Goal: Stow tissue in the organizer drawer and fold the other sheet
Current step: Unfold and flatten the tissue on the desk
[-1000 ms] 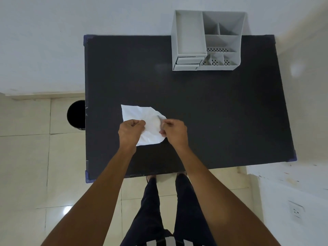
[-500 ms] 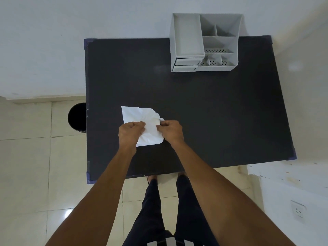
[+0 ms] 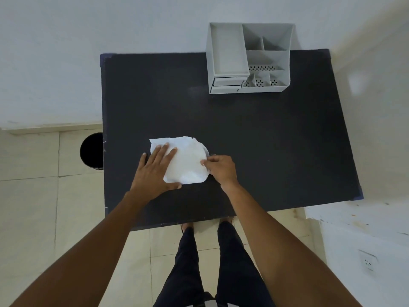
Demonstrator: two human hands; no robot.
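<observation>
Seen from the head camera, a person's left hand (image 3: 155,171) lies flat, fingers spread, on the left side of a white tissue sheet (image 3: 188,160) on the black table (image 3: 265,140). Right hand (image 3: 220,168) pinches the sheet's right edge between thumb and fingertips. Well apart, a grey organizer (image 3: 247,58) stands at the table's far edge, drawers (image 3: 228,84) closed.

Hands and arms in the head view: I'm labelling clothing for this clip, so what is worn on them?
Nothing shows on either. The left hand and right hand are bare: no gloves, rings, watch or bands are visible. Both forearms are uncovered right to the bottom of the frame, so no sleeve appears. Lower down, only dark trousers are in view.
</observation>
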